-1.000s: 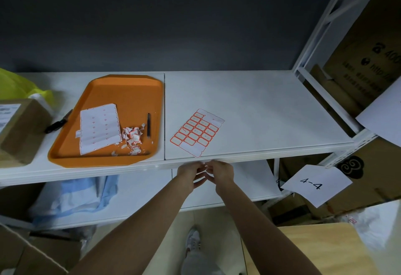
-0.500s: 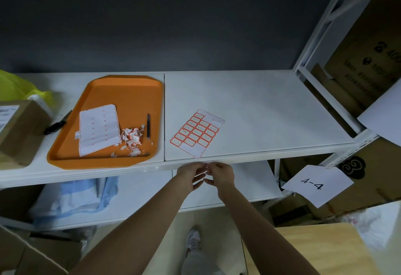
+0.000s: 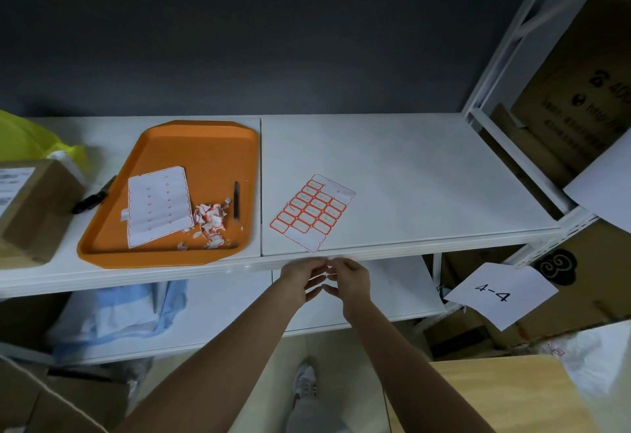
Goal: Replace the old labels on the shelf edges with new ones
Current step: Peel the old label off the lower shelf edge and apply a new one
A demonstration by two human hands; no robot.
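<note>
Chg vs 1 s ago: both hands at the same spot on the shelf edge, but no longer pressed together. A small gap shows betw. them and the left fingers hang lower. Sheets and tray unmoved.

1. White metal shelf board (image 3: 426, 173), w/ front edge (image 3: 444, 250): the labelling surface, runs L–R across view.
2. Orange plastic tray (image 3: 205, 146): on the board, left half. Holds the waste.
3. Stripped white backing sheet (image 3: 158, 205): flat in the tray, labels gone.
4. Red-bordered label sheet (image 3: 312, 210): rectangular paper, flat on the board just right of the tray. Long axis diagonal, near-left to far-right. Near corner points at the hands, almost at the front edge. Blank patches at both ends, middle rows unused.
5. Left hand (image 3: 300, 279): at the edge, below the sheet's near corner. Lower fingers loosely straight. Thumb/forefinger tips blurred, so pinching or not: cannot tell.
6. Right hand (image 3: 353, 279): just beside the left, apart from it. Fingers curled toward the edge. Whether clamped on a label: cannot tell.
7. Torn label scraps (image 3: 211, 221): small pile in the tray, beside the backing sheet.
8. Black pen (image 3: 236, 198): in the tray, right of the scraps, lying front-to-back.

Step (est.): one label being worked at the edge, peel-off or stick-on. Blur hides which. Next move prob. needs the label's long side lined up along the edge and pressed flat end to end. If an old one comes off: scrap to the tray, fresh label from the sheet.
</note>
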